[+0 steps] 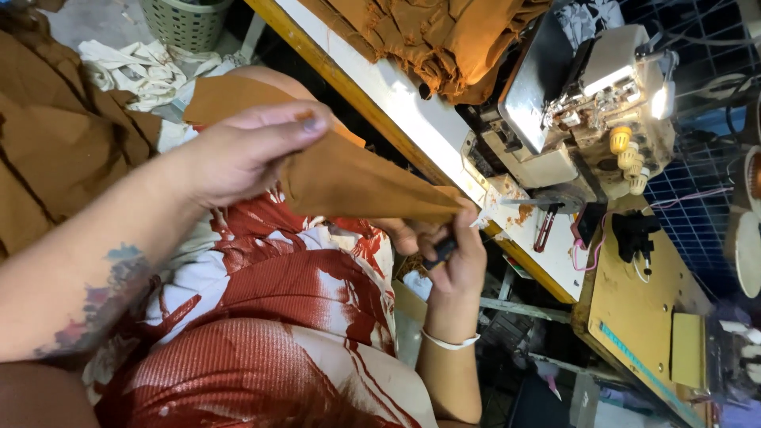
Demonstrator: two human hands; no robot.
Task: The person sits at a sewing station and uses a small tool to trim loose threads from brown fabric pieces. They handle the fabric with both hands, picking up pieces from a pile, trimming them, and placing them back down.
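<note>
The left hand [246,154] pinches one end of a folded brown fabric piece [357,186] — the right hand [452,246], fingers curled, grips its other end and a small dark tool [441,252].

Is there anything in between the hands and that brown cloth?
No, nothing visible. The left hand pinches the folded brown cloth directly at its wide end, and the right hand touches its narrow tip while also gripping a small dark tool. The sewing machine sits apart on the table.

Folded cloth [357,184] between both hands, sewing machine [587,111] on table [412,119] beyond, basket [184,22] behind.
</note>
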